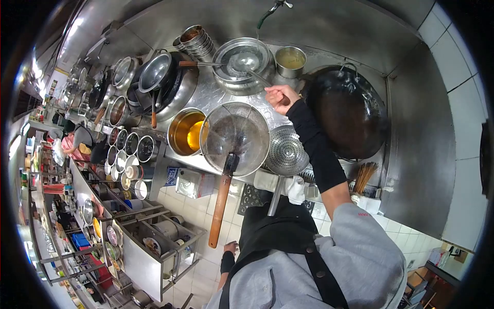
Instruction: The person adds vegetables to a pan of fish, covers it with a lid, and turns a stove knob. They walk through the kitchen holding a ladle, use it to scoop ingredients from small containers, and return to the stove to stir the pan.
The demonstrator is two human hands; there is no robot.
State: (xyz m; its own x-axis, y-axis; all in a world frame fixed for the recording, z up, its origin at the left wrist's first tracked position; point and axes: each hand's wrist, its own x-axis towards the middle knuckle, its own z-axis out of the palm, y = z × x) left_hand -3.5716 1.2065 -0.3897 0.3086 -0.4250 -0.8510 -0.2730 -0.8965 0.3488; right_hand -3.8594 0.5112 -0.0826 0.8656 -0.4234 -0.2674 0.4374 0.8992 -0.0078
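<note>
My right hand point(280, 99), in a black sleeve cover, is closed around the handle of a metal ladle point(261, 78). The ladle's head dips into a wide steel pot of water point(224, 72) under a tap. My left hand point(231, 248) hangs low beside my body, holding nothing, its fingers loosely apart. Right of my forearm sits a large dark wok point(350, 113). Near the pot stands a small steel container of yellowish liquid point(290, 59). In front of me lie a wire-mesh strainer point(234, 136) with a wooden handle and a perforated skimmer point(286, 150).
Beside the strainer stands a steel pot of amber liquid point(186, 133). Stacked steel cups point(197, 41) and a pan point(155, 72) are at the back left. A bamboo brush point(365, 175) stands below the wok. A shelf cart point(149, 242) stands at lower left; another person point(77, 141) is far left.
</note>
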